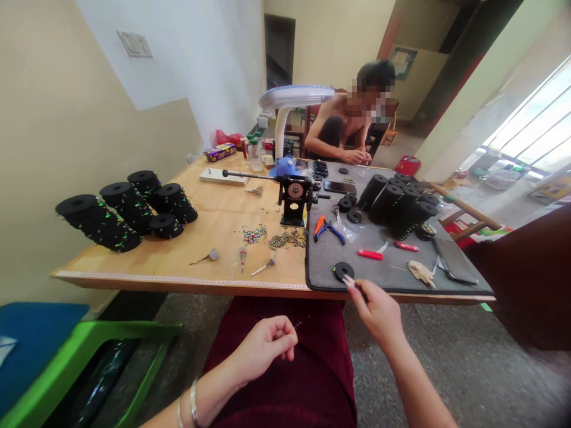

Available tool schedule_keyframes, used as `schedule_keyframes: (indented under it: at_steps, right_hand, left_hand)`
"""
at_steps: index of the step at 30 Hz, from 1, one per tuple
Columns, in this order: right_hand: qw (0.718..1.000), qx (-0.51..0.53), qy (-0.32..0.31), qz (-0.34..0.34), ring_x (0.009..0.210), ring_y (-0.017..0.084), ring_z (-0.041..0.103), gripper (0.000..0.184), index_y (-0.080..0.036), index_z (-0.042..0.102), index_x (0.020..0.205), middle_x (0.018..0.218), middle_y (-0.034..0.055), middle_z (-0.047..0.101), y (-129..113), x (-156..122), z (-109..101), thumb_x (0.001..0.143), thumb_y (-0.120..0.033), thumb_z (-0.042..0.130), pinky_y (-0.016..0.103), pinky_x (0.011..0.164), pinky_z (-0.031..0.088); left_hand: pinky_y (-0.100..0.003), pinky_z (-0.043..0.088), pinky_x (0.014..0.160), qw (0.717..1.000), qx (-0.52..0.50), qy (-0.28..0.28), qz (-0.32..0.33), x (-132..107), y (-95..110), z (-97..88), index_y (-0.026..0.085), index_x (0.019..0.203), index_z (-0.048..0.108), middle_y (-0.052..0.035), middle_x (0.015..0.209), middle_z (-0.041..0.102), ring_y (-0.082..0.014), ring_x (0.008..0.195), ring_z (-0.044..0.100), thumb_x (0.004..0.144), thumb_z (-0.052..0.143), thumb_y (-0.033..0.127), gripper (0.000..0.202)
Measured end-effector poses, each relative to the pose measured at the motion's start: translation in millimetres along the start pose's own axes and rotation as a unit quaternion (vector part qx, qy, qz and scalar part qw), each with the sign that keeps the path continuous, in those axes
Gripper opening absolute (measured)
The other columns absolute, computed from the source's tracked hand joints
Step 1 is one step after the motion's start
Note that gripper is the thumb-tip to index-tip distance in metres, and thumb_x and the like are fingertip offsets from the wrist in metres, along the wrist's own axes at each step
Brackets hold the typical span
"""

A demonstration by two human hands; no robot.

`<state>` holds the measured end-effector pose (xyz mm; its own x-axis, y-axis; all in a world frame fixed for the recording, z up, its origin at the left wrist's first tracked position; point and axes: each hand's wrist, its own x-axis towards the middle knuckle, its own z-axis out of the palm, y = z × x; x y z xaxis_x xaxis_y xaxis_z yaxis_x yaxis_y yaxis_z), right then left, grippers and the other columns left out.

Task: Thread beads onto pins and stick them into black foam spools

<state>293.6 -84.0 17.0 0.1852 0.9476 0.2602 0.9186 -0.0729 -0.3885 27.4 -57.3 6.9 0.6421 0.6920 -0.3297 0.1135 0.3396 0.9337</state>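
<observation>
The left hand (270, 348) pinches a slim item (298, 324) too small to identify, while the right hand (379, 310) grips a small whitish piece (347, 280) by the flat black foam-like ring (351, 270), just beyond its fingertips on the grey fabric mat (320, 261), near right on the pale wooden worktop (214, 217).

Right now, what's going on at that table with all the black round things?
The camera wearer's right hand holds a small whitish thing by a black disc near the front edge of the gray mat; whether they touch is unclear. The left hand, over the lap, pinches a thin thing too small to make out. Across the table, another person bends over their own hands. Stacks of black discs stand at both sides.
</observation>
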Motion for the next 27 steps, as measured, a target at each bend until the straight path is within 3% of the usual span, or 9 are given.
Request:
schedule_keyframes:
  at_steps: [2, 5, 8, 11, 14, 16, 18, 21, 27]
  right_hand:
    - [0.994, -0.102, 0.032, 0.019, 0.084, 0.024, 0.063, 0.034, -0.018, 0.066, 0.101, 0.09, 0.0099, 0.07, 29, 19, -3, 0.093, -0.042, 0.043, 0.029, 0.07, 0.041]
    - [0.978, -0.206, 0.01, -0.017, 0.084, 0.024, 0.061, 0.032, -0.016, 0.067, 0.105, 0.089, 0.0116, 0.069, 63, 44, -7, 0.092, -0.038, 0.047, 0.03, 0.074, 0.04]
    - [0.97, -0.24, 0.008, -0.043, 0.088, 0.026, 0.059, 0.029, -0.017, 0.067, 0.108, 0.097, 0.0134, 0.068, 71, 55, -8, 0.089, -0.035, 0.054, 0.033, 0.076, 0.04]
    - [0.982, -0.174, 0.049, -0.056, 0.095, 0.029, 0.057, 0.029, -0.016, 0.067, 0.108, 0.104, 0.0153, 0.068, 45, 49, -7, 0.088, -0.033, 0.054, 0.038, 0.08, 0.041]
    - [0.99, 0.087, 0.023, -0.112, 0.095, 0.025, 0.06, 0.028, -0.019, 0.067, 0.101, 0.098, 0.0115, 0.07, -10, 26, 2, 0.092, -0.034, 0.045, 0.037, 0.088, 0.042]
    - [0.938, 0.31, -0.106, -0.114, 0.093, 0.021, 0.062, 0.033, -0.021, 0.064, 0.104, 0.096, 0.0083, 0.07, -50, 8, 13, 0.097, -0.033, 0.035, 0.033, 0.085, 0.046]
    - [0.868, 0.442, -0.21, -0.083, 0.089, 0.02, 0.064, 0.034, -0.02, 0.061, 0.109, 0.094, 0.0074, 0.069, -83, -6, 28, 0.097, -0.036, 0.033, 0.031, 0.08, 0.048]
    - [0.836, 0.489, -0.248, -0.022, 0.06, 0.014, 0.056, 0.029, -0.018, 0.059, 0.104, 0.065, -0.0005, 0.061, -107, -10, 50, 0.094, -0.04, 0.043, 0.025, 0.06, 0.045]
    - [0.91, 0.383, -0.154, -0.028, 0.059, 0.013, 0.047, 0.027, -0.018, 0.053, 0.068, 0.061, -0.0016, 0.053, -115, 15, 67, 0.086, -0.037, 0.051, 0.023, 0.059, 0.037]
  left_hand:
    - [-0.024, 0.038, 0.058, 1.0, -0.02, -0.001, -0.003, -2, 2, 1.0, 0.016, 0.068, 0.054, -0.0003, 0.057, 0.062, -0.0117, 0.055, 0.051, 0.076, 0.066, 0.039, 0.026]
    - [-0.024, 0.038, 0.058, 0.999, -0.033, -0.003, -0.002, -4, 6, 2.2, 0.016, 0.068, 0.057, -0.0029, 0.062, 0.066, -0.0125, 0.058, 0.053, 0.075, 0.067, 0.041, 0.028]
    - [-0.025, 0.04, 0.062, 0.999, -0.031, 0.006, 0.015, -7, 11, 3.1, 0.015, 0.069, 0.062, -0.0059, 0.076, 0.069, -0.015, 0.069, 0.057, 0.074, 0.069, 0.04, 0.026]
    - [-0.03, 0.042, 0.084, 0.997, -0.041, 0.033, 0.062, -9, 14, 4.1, 0.016, 0.067, 0.065, -0.01, 0.104, 0.067, -0.0218, 0.098, 0.058, 0.074, 0.071, 0.036, 0.022]
    - [-0.037, 0.032, 0.102, 0.99, -0.034, 0.069, 0.117, -7, 13, 4.5, 0.017, 0.066, 0.067, -0.0114, 0.124, 0.059, -0.0274, 0.122, 0.046, 0.074, 0.07, 0.033, 0.018]
    - [-0.039, 0.028, 0.105, 0.984, -0.053, 0.101, 0.139, -3, 12, 3.4, 0.018, 0.068, 0.067, -0.0106, 0.13, 0.055, -0.0284, 0.126, 0.044, 0.075, 0.07, 0.032, 0.016]
    - [-0.041, 0.029, 0.106, 0.976, -0.091, 0.132, 0.146, 1, 12, 0.5, 0.018, 0.068, 0.066, -0.0098, 0.131, 0.056, -0.0291, 0.125, 0.046, 0.076, 0.069, 0.033, 0.017]
    - [-0.041, 0.031, 0.105, 0.967, -0.123, 0.168, 0.146, 8, 14, -7.0, 0.018, 0.067, 0.066, -0.0101, 0.122, 0.063, -0.0293, 0.121, 0.05, 0.076, 0.068, 0.033, 0.019]
    - [-0.038, 0.041, 0.097, 0.951, -0.137, 0.229, 0.155, 20, 12, -25.2, 0.016, 0.073, 0.067, -0.0097, 0.104, 0.071, -0.026, 0.104, 0.06, 0.074, 0.07, 0.035, 0.019]
